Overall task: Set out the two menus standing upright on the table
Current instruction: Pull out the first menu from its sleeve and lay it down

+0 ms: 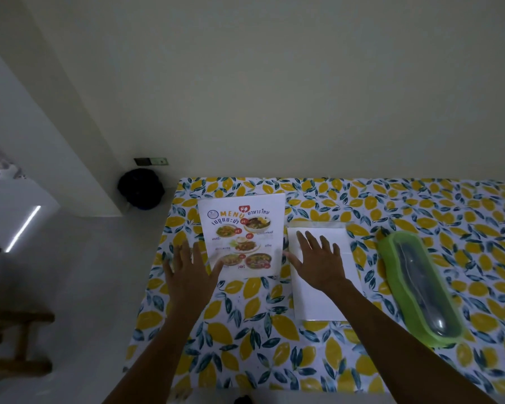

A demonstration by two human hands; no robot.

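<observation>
Two menus on the worktop (pixel 362 199), both lying flat, side by side and just apart. Printed menu (pixel 245 228): face up, colour food pictures and the word MENU, on the left half. Blank menu (pixel 318 304): plain white side up, just right of the first and nearer the person; a clear edge shows along its far side, possibly a sleeve or stand, cannot tell which.

Hands: left hand (pixel 191 275) open, fingers spread, over the cloth at the printed menu's near left corner, fingertips overlapping its edge. Right hand (pixel 318 263) open, palm down, over the far half of the blank menu. Contact cannot be confirmed for either. Neither grips anything.

Handling, judged: the sheets look thin, light and flat, probably laminated or sleeved, so fairly stiff but smooth and slippery on the cloth. Lying flush, they offer no edge from above. Best hold: slide a fingertip under a long side edge or a corner, then pinch both side edges and tilt up. A bare sheet will not stand alone; it would need a base or a fold. Not fragile, though creasing is a risk.

Count: menus 2; hands 2; green lidded box (pixel 420 287) 1, right of the blank menu, apart from it, dark cutlery-like shapes inside.
</observation>
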